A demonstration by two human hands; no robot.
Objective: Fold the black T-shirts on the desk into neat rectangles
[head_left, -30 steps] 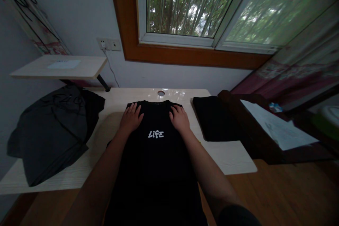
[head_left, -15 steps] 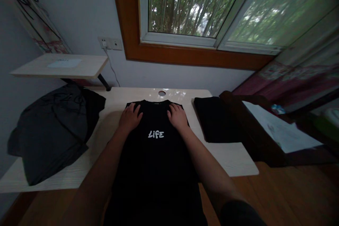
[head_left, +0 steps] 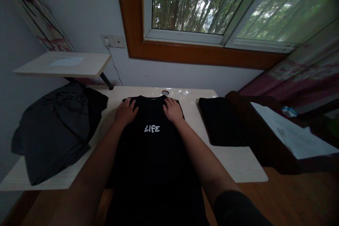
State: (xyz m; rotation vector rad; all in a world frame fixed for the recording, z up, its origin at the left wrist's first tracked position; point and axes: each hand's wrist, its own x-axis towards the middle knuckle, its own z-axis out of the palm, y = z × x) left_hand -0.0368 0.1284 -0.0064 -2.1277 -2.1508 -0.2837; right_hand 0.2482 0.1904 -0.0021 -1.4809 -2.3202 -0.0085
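A black T-shirt [head_left: 150, 152] with white lettering on its front lies spread over the table, neckline toward the window. My left hand [head_left: 126, 112] rests on the shirt's left shoulder area, palm down with fingers spread. On the opposite shoulder area, my right hand [head_left: 173, 110] also lies flat, fingers stretched out. Both hands press on the cloth without gripping it. The sides of the shirt are partly hidden under my forearms, and its lower end blends into dark clothing nearest me.
A heap of dark grey clothing [head_left: 55, 130] sits on the table's left, below a raised shelf [head_left: 91, 65]. A folded black garment [head_left: 222, 122] lies on the right. Beyond it stands dark brown furniture with white paper [head_left: 288, 130]. The table [head_left: 238, 162] meets the window wall.
The T-shirt and both hands have shifted slightly left and toward the far edge of the table. My hands stay flat on its shoulders. The camera view has turned a little.
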